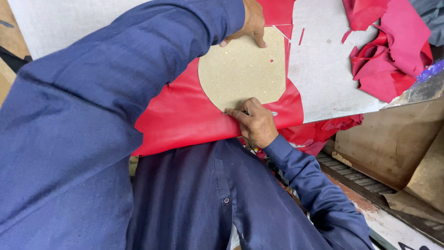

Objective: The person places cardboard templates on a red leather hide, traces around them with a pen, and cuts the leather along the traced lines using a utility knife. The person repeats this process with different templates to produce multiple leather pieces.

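A tan rounded board template (243, 71) lies on a sheet of red leather (185, 115) spread over a grey table top (323, 69). My left hand (247, 21) reaches across in a blue sleeve and presses its fingers flat on the template's far edge. My right hand (255, 122) is closed around a thin metal tool (273, 113), whose tip sits at the template's near edge on the red leather.
Crumpled red and pink leather scraps (393, 51) are heaped at the table's far right. Cut red offcuts (284, 21) lie beyond the template. Brown board sheets (393, 139) lean below the table edge on the right. My blue-clad lap fills the foreground.
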